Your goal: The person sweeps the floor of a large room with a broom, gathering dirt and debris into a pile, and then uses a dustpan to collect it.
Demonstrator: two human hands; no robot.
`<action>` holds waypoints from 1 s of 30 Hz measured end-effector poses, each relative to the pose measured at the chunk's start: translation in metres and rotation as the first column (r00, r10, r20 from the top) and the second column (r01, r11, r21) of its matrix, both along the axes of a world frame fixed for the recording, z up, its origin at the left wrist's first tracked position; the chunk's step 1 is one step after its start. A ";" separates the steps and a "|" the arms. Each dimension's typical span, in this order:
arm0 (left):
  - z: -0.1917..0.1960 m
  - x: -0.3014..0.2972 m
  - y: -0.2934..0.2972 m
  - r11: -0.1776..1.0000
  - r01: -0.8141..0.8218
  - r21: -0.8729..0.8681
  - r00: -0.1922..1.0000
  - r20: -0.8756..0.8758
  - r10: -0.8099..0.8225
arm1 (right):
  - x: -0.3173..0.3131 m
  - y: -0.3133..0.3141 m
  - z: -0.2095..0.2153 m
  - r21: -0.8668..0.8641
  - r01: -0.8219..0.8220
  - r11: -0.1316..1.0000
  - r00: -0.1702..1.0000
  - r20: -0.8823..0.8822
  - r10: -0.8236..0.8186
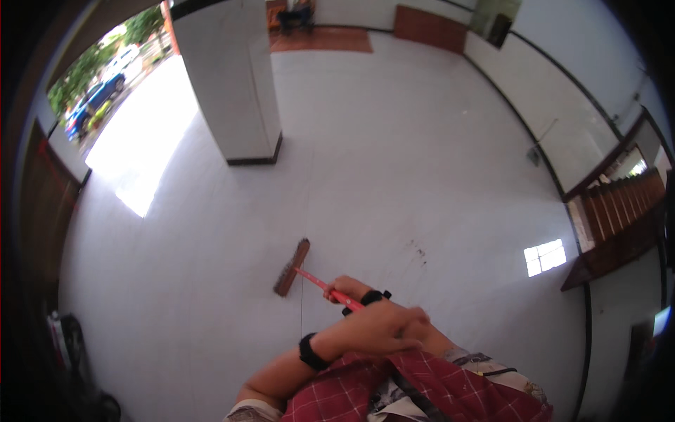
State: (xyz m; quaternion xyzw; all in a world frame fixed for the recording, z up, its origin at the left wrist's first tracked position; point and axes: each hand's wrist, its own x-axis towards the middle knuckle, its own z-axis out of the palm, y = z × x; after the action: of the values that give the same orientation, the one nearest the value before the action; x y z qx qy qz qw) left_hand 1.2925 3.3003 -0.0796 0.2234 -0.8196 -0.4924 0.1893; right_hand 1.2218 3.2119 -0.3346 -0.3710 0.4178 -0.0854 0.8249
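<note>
White tiled floor (394, 162) fills most of the view and reaches back to white walls trimmed with a dark baseboard. A square white pillar (235, 84) with a dark base stands on the far left part of the floor. Bright daylight falls on the floor's left edge from an open side, beyond which a blue vehicle (95, 98) and greenery are visible. A wooden staircase railing (622, 204) runs along the floor's right edge. A few small dark specks (420, 252) lie on the tiles toward the right of centre.

A push broom with a brown brush head (291, 268) rests on the floor just below centre, bristles on the tiles. Its red handle (320, 283) slopes from the head back toward the person.

The right hand (346, 288) is closed around the handle, lower along its length, and wears a dark band at the wrist. The left hand (390, 327) is curled shut higher up, close to the body, at the handle's near end; the handle itself is hidden beneath it, so its hold is not directly visible. A black wristband (310, 352) sits on the left forearm. A red checked shirt (415, 390) occupies the lower edge.
</note>
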 end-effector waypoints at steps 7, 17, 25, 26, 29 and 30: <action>-0.093 0.021 0.017 0.444 -0.876 0.187 0.472 0.149 0.869 | -0.055 -0.051 -0.039 0.212 -0.112 0.971 0.989 -0.070 0.129; -0.084 -0.038 0.070 0.122 -0.973 0.196 0.193 0.401 0.895 | -0.086 -0.060 -0.025 0.331 -0.422 0.844 0.903 0.072 0.424; -0.112 -0.074 0.151 0.079 -0.997 -0.001 0.066 0.538 0.840 | -0.122 -0.069 -0.065 0.351 -0.662 0.662 0.630 -0.218 0.745; -0.117 -0.082 0.169 0.017 -1.000 -0.011 0.008 0.531 0.847 | -0.125 -0.066 -0.061 0.294 -0.675 0.677 0.607 -0.299 0.736; -0.133 -0.106 0.216 -0.129 -0.990 0.058 -0.079 0.532 0.843 | -0.121 -0.060 -0.066 0.228 -0.704 0.672 0.551 -0.422 0.720; -0.139 -0.113 0.230 -0.153 -0.987 0.040 -0.111 0.518 0.848 | -0.110 -0.058 -0.065 0.204 -0.725 0.657 0.541 -0.421 0.728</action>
State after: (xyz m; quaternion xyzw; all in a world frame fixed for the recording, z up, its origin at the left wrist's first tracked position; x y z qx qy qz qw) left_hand 1.1793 3.5300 -0.2182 0.8574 -0.2778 -0.3146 0.2978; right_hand 1.1121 3.1544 -0.3992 -0.5169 0.4122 0.3571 0.6599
